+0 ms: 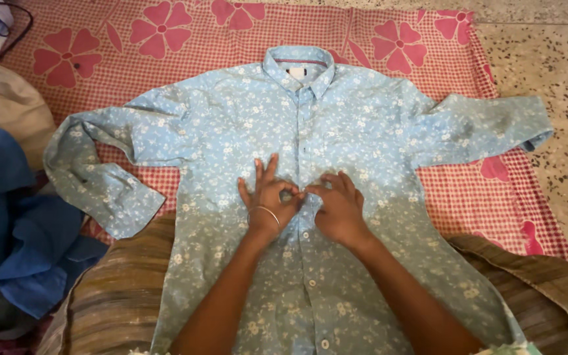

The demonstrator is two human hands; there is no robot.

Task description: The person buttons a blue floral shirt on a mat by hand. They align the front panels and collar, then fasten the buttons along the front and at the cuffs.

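The left hand (269, 200), a thin bangle (265, 212) on its wrist, pinches the front placket of the light blue floral shirt (336, 125) at centre frame, thumb and forefinger closed on the fabric, other fingers fanned upward. The right hand (340, 207) meets it from the right, fingertips also gripping the placket, knuckles curled. The shirt lies face up, collar toward the top of the frame, sleeves spread left and right over a red checked cloth (165, 33) with pink flowers, blue clothing (14, 230) heaped at the left edge.
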